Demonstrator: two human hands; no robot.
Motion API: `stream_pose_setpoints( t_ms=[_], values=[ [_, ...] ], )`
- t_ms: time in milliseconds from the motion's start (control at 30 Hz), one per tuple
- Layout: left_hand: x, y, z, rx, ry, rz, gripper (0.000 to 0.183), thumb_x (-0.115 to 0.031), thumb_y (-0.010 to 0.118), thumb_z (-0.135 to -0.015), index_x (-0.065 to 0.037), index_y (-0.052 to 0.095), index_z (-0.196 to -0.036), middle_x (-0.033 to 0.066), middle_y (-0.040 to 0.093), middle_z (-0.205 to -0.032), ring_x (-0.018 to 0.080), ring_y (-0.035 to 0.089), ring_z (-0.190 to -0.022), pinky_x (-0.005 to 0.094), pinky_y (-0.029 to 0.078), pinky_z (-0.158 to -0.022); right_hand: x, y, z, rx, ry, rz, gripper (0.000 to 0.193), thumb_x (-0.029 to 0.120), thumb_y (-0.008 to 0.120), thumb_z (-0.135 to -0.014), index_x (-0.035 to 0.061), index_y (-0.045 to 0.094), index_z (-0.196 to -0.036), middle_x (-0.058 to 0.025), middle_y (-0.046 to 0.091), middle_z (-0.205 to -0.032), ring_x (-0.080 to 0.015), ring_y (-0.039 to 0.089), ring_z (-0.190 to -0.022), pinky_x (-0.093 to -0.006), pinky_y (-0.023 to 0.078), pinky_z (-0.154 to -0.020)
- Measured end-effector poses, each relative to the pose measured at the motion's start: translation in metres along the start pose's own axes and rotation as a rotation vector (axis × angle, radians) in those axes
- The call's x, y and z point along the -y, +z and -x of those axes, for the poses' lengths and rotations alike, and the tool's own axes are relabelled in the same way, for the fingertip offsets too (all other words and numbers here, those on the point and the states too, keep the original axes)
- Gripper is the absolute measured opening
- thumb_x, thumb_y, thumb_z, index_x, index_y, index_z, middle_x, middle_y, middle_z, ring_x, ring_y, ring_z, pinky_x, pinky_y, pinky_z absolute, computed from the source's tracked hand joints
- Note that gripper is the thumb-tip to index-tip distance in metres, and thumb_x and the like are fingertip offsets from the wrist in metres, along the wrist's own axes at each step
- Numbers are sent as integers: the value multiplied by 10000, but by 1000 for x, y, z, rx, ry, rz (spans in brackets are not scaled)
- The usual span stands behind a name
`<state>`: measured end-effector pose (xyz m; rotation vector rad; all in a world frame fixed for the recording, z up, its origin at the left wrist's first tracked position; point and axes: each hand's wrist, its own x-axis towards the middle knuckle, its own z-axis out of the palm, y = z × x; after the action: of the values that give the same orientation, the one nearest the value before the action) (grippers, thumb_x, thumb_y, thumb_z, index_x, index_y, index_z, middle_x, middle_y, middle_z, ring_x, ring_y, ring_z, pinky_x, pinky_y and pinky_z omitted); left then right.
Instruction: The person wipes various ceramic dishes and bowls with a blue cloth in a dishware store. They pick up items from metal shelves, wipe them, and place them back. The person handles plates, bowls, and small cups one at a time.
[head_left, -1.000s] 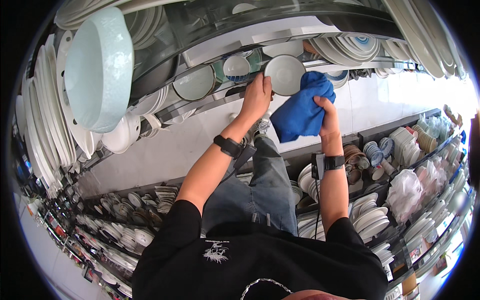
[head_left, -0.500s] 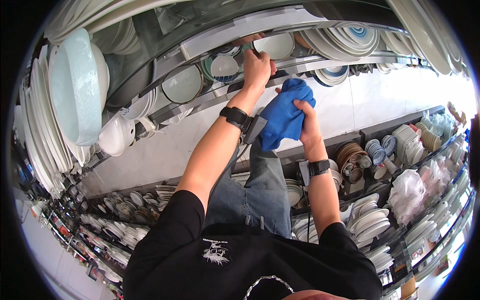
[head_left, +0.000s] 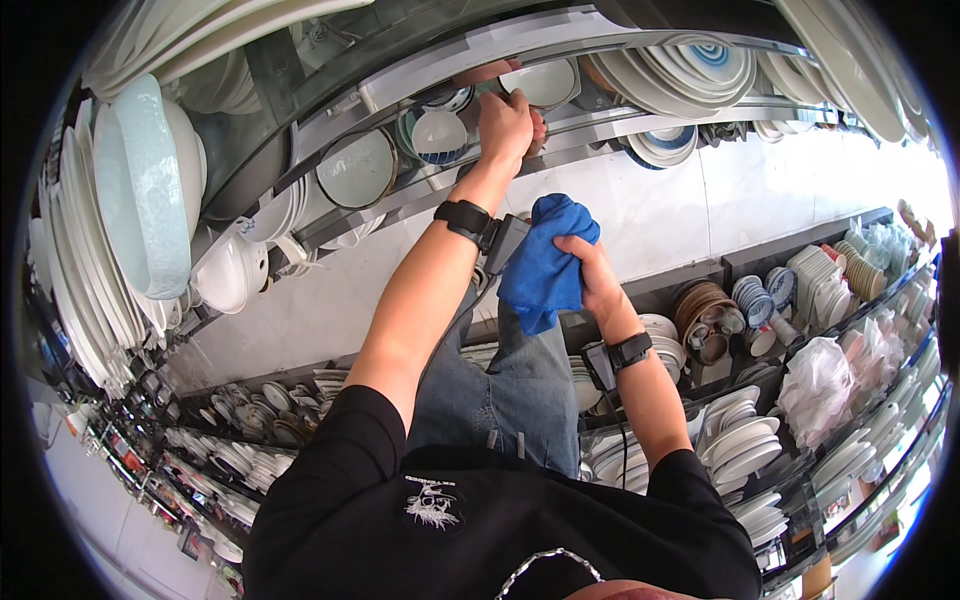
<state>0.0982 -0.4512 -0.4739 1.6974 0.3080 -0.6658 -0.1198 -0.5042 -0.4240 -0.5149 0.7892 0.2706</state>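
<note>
My right hand (head_left: 587,275) grips a bunched blue cloth (head_left: 545,265) in front of my legs, its thumb lying on top of the folds. My left hand (head_left: 506,128) reaches up to the shelf in front of me, fingers curled. Its fingertips are at the near edge of a pale rounded bowl (head_left: 545,84), and I cannot tell whether they grip it. Left of that hand stands a small white bowl with a blue patterned edge (head_left: 440,132). Beyond it is a larger pale-green dish with a dark rim (head_left: 357,170).
Stacked white plates (head_left: 665,85) crowd the shelf at the right. A pale-blue bowl (head_left: 150,190) stands on edge at the left. Behind the light floor (head_left: 670,215), low shelves hold brown dishes (head_left: 700,305), more plates (head_left: 740,440) and a clear plastic bag (head_left: 815,375).
My right hand and the blue cloth have come lower and a little to the left, away from the shelf. My left hand stays by the pale bowl; the view has shifted slightly.
</note>
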Motion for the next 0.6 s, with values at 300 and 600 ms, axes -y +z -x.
stream_pose_setpoints(
  t_ms=[300, 600],
  values=[
    [0, 1, -8, 21, 10, 3, 294, -159, 537, -1054, 71, 594, -881, 125, 671, -694, 210, 685, -537, 312, 592, -485, 4, 13, -2, -36, -37, -5, 469, 40, 605, -840, -36, 586, -1302, -140, 693, -1214, -243, 673, -1082, -372, 527, -999],
    [10, -2, 5, -6, 68, 192, 173, -125, 560, -1041, 46, 534, -1037, 138, 671, -771, 209, 697, -601, 326, 595, -536, -10, -1, -13, -2, -39, -53, 470, 65, 606, -865, -33, 575, -1323, -146, 681, -1238, -248, 671, -1097, -381, 525, -1003]
  ],
)
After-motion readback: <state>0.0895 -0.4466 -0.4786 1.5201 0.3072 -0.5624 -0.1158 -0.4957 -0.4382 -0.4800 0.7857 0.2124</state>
